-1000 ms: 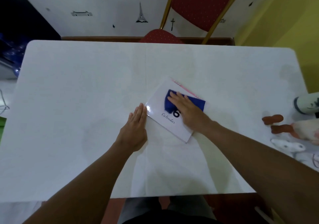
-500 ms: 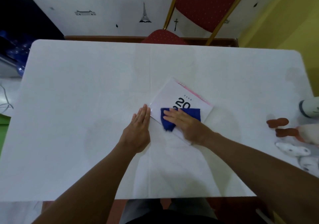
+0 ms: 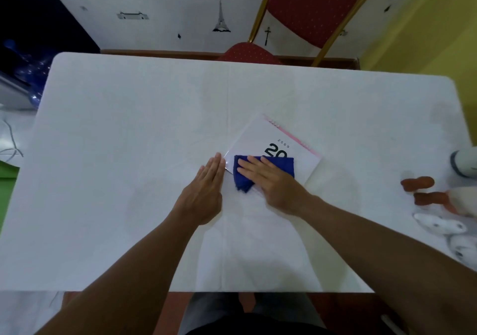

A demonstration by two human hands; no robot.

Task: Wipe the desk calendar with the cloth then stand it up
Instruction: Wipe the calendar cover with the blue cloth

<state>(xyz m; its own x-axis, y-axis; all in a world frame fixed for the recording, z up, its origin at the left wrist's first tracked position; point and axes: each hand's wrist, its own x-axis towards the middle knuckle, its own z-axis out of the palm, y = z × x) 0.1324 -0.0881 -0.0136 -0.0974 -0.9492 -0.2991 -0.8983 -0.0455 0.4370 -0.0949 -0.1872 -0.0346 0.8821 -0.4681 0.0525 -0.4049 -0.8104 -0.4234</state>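
The desk calendar [image 3: 260, 141] lies flat and skewed on the white table [image 3: 129, 128], near the middle and a little to the right, its pink binding edge on the far side. The step in hand looks like the wipe itself. To do it well, the blue cloth [image 3: 242, 177] should travel in even strokes over the whole cover, including the far corner by the binding, while the other hand stops the calendar sliding (a light brace at the edge should be enough).

The right hand [image 3: 273, 182] lies flat on the cloth, fingers [image 3: 247, 164] extended and slightly spread, pressing it down rather than gripping it. The left hand [image 3: 204, 195] is open too, fingers straight and together, fingertips touching the calendar's near-left corner and holding nothing.
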